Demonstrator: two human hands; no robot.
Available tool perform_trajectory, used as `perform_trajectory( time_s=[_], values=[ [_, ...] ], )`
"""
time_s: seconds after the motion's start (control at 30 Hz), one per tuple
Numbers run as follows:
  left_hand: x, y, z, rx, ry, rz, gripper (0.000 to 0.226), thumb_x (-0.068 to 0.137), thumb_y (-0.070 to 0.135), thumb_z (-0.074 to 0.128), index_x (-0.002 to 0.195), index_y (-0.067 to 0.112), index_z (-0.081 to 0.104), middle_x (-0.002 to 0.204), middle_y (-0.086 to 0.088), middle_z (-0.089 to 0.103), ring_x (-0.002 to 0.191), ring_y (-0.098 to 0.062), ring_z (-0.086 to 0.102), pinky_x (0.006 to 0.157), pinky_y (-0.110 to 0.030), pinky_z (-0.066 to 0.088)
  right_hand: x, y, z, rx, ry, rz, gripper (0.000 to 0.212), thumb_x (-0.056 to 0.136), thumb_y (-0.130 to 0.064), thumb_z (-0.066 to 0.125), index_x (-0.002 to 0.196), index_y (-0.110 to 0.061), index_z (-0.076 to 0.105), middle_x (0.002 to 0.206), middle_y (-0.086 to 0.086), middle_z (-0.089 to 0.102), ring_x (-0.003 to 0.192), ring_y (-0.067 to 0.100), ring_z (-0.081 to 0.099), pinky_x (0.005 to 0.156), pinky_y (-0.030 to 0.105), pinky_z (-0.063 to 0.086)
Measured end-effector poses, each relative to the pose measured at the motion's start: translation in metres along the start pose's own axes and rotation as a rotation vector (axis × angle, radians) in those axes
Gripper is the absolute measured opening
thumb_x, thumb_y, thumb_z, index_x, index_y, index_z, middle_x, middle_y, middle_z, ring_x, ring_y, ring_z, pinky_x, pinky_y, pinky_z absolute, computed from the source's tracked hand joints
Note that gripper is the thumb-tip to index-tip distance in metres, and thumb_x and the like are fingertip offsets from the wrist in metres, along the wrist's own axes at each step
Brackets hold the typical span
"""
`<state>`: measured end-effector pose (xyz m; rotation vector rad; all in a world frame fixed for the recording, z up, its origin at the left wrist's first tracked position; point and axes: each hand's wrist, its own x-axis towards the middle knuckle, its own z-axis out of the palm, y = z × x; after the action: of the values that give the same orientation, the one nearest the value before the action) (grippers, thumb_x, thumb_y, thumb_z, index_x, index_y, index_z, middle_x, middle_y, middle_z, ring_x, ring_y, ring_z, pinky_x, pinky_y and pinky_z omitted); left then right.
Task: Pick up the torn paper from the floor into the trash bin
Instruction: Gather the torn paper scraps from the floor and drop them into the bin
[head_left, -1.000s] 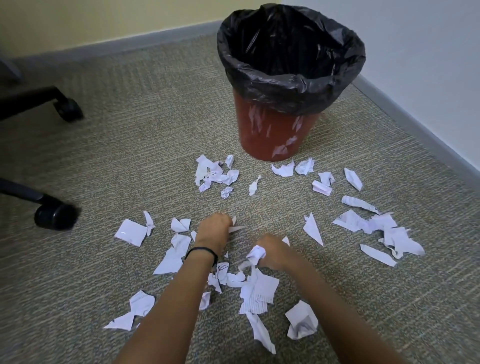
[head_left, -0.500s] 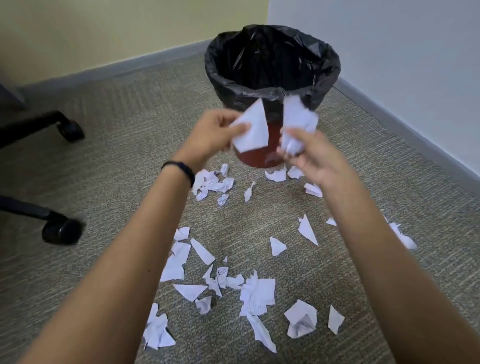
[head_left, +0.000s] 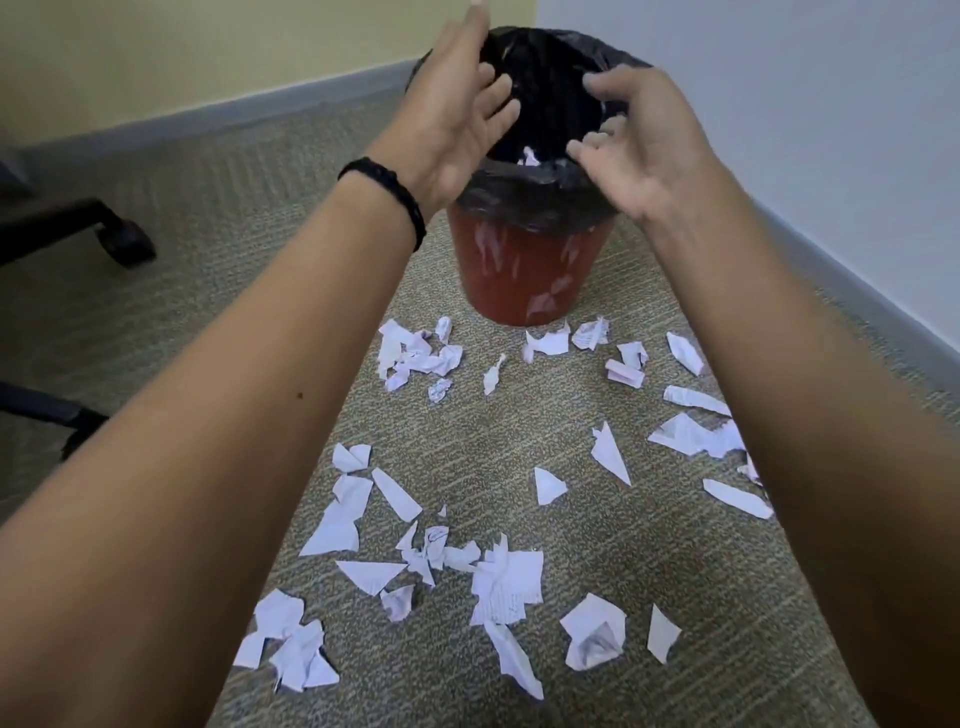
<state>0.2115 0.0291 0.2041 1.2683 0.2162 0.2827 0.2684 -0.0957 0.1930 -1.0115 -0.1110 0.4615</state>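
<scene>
A red trash bin lined with a black bag stands on the carpet near the corner. Both my hands hover over its mouth. My left hand has straight spread fingers and holds nothing. My right hand has loosely curled fingers and is empty too. A white scrap shows inside the bag just past the near rim. Several torn white paper pieces lie scattered on the carpet between me and the bin, some crumpled, some flat.
Black chair legs with castors stand at the left. A grey baseboard runs along the white wall on the right and along the yellow wall behind the bin. Patterned carpet covers the floor.
Both hands rose from the floor holding paper pieces, reached over the bin, and let them go. The pieces have dropped into the bag and both hands are now empty.
</scene>
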Motion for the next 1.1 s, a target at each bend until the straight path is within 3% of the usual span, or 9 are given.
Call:
perform_trajectory(
  time_s=[0.07,0.2,0.3,0.47,0.57,0.67,0.77,0.93,1.1],
  values=[
    [-0.005,-0.009,-0.008,-0.005,0.049,0.023,0.056,0.103,0.031,0.032,0.149,0.007,0.014,0.153,-0.017,0.025,0.136,-0.026,0.040,0.103,-0.029,0.043,-0.012,0.009,-0.013,-0.110,-0.013,-0.071,0.056,0.092,0.002,0.044,0.144,-0.009,0.028,0.154,0.017,0.020,0.144,0.029,0.017,0.115,0.039,0.026],
    [-0.031,-0.038,-0.037,0.083,0.205,-0.004,0.040,0.101,0.023,0.039,0.139,0.014,0.036,0.136,-0.008,0.049,0.117,-0.018,0.057,0.094,-0.028,0.053,-0.053,0.041,-0.051,-0.320,0.068,-0.134,0.025,0.095,-0.005,0.045,0.115,-0.017,0.055,0.129,0.006,0.054,0.119,0.019,0.056,0.098,0.031,0.050],
    [-0.061,-0.078,-0.074,0.414,0.252,-0.074,0.036,0.099,0.020,0.042,0.135,0.018,0.043,0.134,0.001,0.051,0.115,-0.013,0.055,0.098,-0.029,0.048,-0.074,0.089,-0.095,-0.635,0.141,-0.003,0.022,0.094,-0.007,0.048,0.098,-0.024,0.061,0.112,-0.004,0.063,0.105,0.013,0.061,0.094,0.036,0.052],
    [-0.121,-0.166,-0.161,1.115,0.177,-0.160,0.041,0.096,0.017,0.049,0.136,0.013,0.044,0.144,-0.010,0.041,0.134,-0.026,0.038,0.112,-0.044,0.033,-0.109,0.167,-0.163,-1.128,0.089,0.231,0.030,0.092,-0.013,0.055,0.120,-0.024,0.055,0.138,0.004,0.046,0.131,0.022,0.042,0.107,0.036,0.034],
    [-0.156,-0.208,-0.217,1.453,0.115,-0.395,0.054,0.093,0.023,0.054,0.143,0.016,0.035,0.152,-0.020,0.025,0.142,-0.037,0.019,0.113,-0.054,0.025,-0.144,0.209,-0.174,-1.272,-0.068,0.315,0.058,0.091,-0.025,0.058,0.143,-0.021,0.032,0.148,0.009,0.028,0.135,0.027,0.035,0.101,0.032,0.035],
    [-0.185,-0.224,-0.243,1.471,0.019,-0.604,0.069,0.092,0.040,0.052,0.149,0.017,0.020,0.155,-0.025,0.010,0.144,-0.042,0.008,0.114,-0.052,0.018,-0.178,0.250,-0.165,-1.452,-0.326,0.282,0.074,0.089,-0.043,0.056,0.149,-0.027,0.016,0.158,0.006,0.001,0.146,0.028,0.005,0.114,0.040,0.018],
    [-0.197,-0.228,-0.240,1.472,-0.180,-0.674,0.089,0.084,0.061,0.043,0.151,0.016,0.006,0.154,-0.027,0.005,0.144,-0.041,0.005,0.115,-0.051,0.019,-0.194,0.274,-0.150,-1.558,-0.507,0.242,0.081,0.088,-0.050,0.053,0.149,-0.031,0.003,0.158,0.006,-0.011,0.146,0.029,-0.012,0.117,0.046,0.001],
    [-0.189,-0.218,-0.200,1.431,-0.398,-0.638,0.102,0.084,0.042,0.066,0.150,0.026,-0.011,0.156,-0.015,-0.020,0.145,-0.037,0.010,0.115,-0.045,0.026,-0.201,0.287,-0.127,-1.687,-0.750,0.223,0.086,0.087,-0.044,0.056,0.149,-0.035,-0.002,0.157,0.009,-0.017,0.143,0.035,-0.019,0.116,0.056,0.001],
    [-0.184,-0.220,-0.174,1.594,-0.612,-0.615,0.115,0.076,0.034,0.076,0.149,0.034,-0.013,0.155,-0.014,-0.026,0.143,-0.038,0.018,0.110,-0.050,0.034,-0.202,0.301,-0.109,-1.796,-0.857,0.176,0.091,0.083,-0.044,0.062,0.149,-0.037,0.000,0.156,0.014,-0.019,0.142,0.041,-0.017,0.113,0.059,0.001]
  ],
)
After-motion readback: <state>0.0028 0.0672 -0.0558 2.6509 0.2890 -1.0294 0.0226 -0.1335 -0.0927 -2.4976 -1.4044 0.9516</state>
